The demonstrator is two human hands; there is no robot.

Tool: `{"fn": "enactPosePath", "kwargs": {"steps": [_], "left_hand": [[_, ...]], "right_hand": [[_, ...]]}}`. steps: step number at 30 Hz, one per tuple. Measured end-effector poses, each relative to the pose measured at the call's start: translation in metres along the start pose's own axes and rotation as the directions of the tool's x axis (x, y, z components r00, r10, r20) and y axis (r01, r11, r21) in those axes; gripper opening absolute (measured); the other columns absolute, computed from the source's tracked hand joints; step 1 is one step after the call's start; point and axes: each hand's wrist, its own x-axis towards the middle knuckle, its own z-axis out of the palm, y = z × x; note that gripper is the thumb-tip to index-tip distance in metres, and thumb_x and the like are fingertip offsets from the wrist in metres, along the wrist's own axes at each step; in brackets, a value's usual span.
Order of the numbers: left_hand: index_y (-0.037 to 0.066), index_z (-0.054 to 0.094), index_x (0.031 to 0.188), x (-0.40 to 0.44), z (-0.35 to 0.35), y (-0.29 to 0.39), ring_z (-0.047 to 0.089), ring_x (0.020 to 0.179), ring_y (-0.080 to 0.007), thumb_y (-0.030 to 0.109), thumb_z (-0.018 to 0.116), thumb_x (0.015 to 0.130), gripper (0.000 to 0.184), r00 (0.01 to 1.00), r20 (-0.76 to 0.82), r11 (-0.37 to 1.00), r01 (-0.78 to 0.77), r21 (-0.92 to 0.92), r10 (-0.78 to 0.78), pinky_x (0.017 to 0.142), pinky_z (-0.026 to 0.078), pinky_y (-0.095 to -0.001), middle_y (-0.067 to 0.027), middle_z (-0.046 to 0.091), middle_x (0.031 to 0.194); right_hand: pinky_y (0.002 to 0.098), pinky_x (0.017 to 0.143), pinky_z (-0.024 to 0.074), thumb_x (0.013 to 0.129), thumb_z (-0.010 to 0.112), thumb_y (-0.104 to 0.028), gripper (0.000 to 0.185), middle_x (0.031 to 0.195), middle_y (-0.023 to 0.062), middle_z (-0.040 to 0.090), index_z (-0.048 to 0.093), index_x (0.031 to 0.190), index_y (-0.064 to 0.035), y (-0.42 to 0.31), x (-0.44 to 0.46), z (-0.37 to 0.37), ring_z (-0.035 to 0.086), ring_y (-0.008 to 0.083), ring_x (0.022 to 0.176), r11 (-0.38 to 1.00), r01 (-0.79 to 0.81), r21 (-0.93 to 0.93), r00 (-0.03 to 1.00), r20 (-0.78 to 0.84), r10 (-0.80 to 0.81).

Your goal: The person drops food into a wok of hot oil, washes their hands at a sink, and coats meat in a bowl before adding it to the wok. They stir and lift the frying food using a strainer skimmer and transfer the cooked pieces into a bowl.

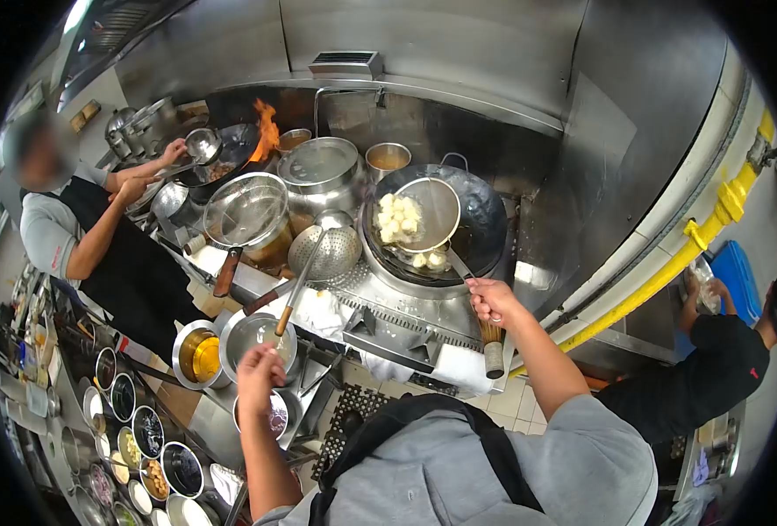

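Observation:
My right hand [492,301] is closed around the handle of a mesh strainer [441,206] over the wok [485,215]. Pale yellow-white chunks of food [398,218] sit at the strainer's left side, and more show below its rim in the wok. My left hand [261,368] is by a metal bowl [235,346], its fingers curled together; whatever they hold, if anything, is hidden. Just above those fingers ends the wooden handle of a ladle [305,276], whose head rests at a perforated skimmer [340,254].
At the left a co-worker [99,219] handles a ladle over a flaming wok [231,149]. Another person's dark sleeve [695,377] is at the right. Yellow pipe [669,267] runs along the right wall. Several ingredient containers [182,467] stand lower left; a pot of yellow liquid [204,358] is nearby.

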Motion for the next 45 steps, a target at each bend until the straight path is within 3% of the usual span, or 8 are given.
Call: {"fn": "enactPosePath", "kwargs": {"steps": [6, 12, 22, 24, 27, 33, 40, 45], "left_hand": [[-0.002, 0.056, 0.107, -0.012, 0.04, -0.035, 0.051, 0.053, -0.0086, 0.013, 0.063, 0.085, 0.028, 0.928, 0.262, 0.953, 0.208, 0.221, -0.263, 0.046, 0.04, -0.0222, -0.0028, 0.058, 0.073], [-0.005, 0.054, 0.108, 0.011, 0.059, -0.028, 0.049, 0.056, -0.007, 0.012, 0.062, 0.085, 0.03, 0.879, 0.434, 0.95, 0.062, 0.307, -0.198, 0.05, 0.04, -0.0213, -0.0015, 0.056, 0.073], [-0.002, 0.056, 0.107, 0.034, 0.044, -0.035, 0.048, 0.058, -0.0061, 0.014, 0.065, 0.085, 0.029, 0.773, 0.535, 0.9, 0.104, 0.424, -0.341, 0.052, 0.04, -0.0211, 0.0004, 0.055, 0.074], [0.002, 0.057, 0.108, 0.037, 0.04, -0.033, 0.048, 0.057, -0.0051, 0.013, 0.063, 0.086, 0.025, 0.764, 0.56, 0.904, 0.069, 0.421, -0.319, 0.05, 0.039, -0.0203, -0.0005, 0.06, 0.075], [0.0, 0.056, 0.108, 0.035, 0.025, -0.026, 0.049, 0.057, -0.0059, 0.011, 0.063, 0.086, 0.026, 0.795, 0.526, 0.927, 0.115, 0.357, -0.301, 0.051, 0.04, -0.0207, -0.0001, 0.057, 0.074], [-0.003, 0.056, 0.107, 0.028, 0.018, -0.022, 0.05, 0.057, -0.0064, 0.009, 0.063, 0.084, 0.027, 0.844, 0.44, 0.925, 0.154, 0.349, -0.306, 0.053, 0.041, -0.0211, 0.0004, 0.055, 0.073], [0.001, 0.055, 0.11, 0.022, 0.042, -0.029, 0.05, 0.06, -0.0066, 0.01, 0.061, 0.086, 0.026, 0.767, 0.556, 0.925, 0.125, 0.358, -0.319, 0.054, 0.041, -0.0209, 0.0005, 0.056, 0.076], [0.001, 0.057, 0.107, 0.012, 0.065, -0.039, 0.05, 0.06, -0.0069, 0.01, 0.061, 0.087, 0.023, 0.736, 0.603, 0.926, 0.09, 0.365, -0.309, 0.054, 0.041, -0.0209, -0.0006, 0.058, 0.076]], "right_hand": [[0.0272, 0.032, 0.034, 0.088, 0.049, -0.008, 0.038, 0.061, 0.0029, 0.05, 0.05, 0.125, -0.0042, -0.018, -0.046, 0.007, 0.044, 0.0094, 0.04, 0.918, 0.055, -0.393, 0.987, -0.118, -0.11], [0.0453, 0.081, 0.0477, 0.083, 0.048, -0.008, 0.034, 0.097, 0.0281, 0.061, 0.058, 0.115, -0.0017, -0.002, -0.055, 0.011, 0.059, 0.045, 0.089, 0.293, 0.296, -0.909, 0.728, 0.016, -0.685], [0.0489, 0.084, 0.0451, 0.082, 0.047, -0.007, 0.034, 0.095, 0.0267, 0.061, 0.058, 0.114, -0.0035, -0.046, -0.039, -0.02, 0.057, 0.0438, 0.094, 0.368, -0.054, -0.928, 0.625, -0.319, -0.712], [0.0471, 0.071, 0.0508, 0.08, 0.046, -0.004, 0.035, 0.089, 0.0266, 0.064, 0.058, 0.113, -0.0022, -0.029, -0.023, -0.034, 0.063, 0.0407, 0.08, 0.236, -0.02, -0.972, 0.556, -0.207, -0.805], [0.032, 0.031, 0.037, 0.086, 0.047, -0.004, 0.029, 0.062, 0.0129, 0.059, 0.058, 0.113, -0.0015, -0.017, -0.046, 0.003, 0.051, 0.0174, 0.038, 0.827, -0.089, -0.555, 0.854, -0.469, -0.223], [0.0264, 0.03, 0.0306, 0.089, 0.048, -0.008, 0.024, 0.061, 0.0021, 0.048, 0.046, 0.113, -0.0031, 0.012, -0.052, 0.04, 0.04, 0.0101, 0.038, 0.991, -0.095, 0.093, 0.973, -0.202, 0.112], [0.025, 0.029, 0.0274, 0.087, 0.047, -0.006, 0.036, 0.059, 0.0027, 0.048, 0.045, 0.123, -0.0005, -0.009, -0.073, 0.033, 0.037, 0.0093, 0.035, 0.95, 0.002, -0.313, 0.966, -0.246, -0.083], [0.0257, 0.029, 0.0299, 0.088, 0.046, -0.007, 0.04, 0.057, 0.0014, 0.048, 0.044, 0.128, -0.0022, -0.016, -0.067, 0.021, 0.039, 0.0099, 0.035, 0.951, -0.011, -0.308, 0.951, -0.299, -0.085]]}}
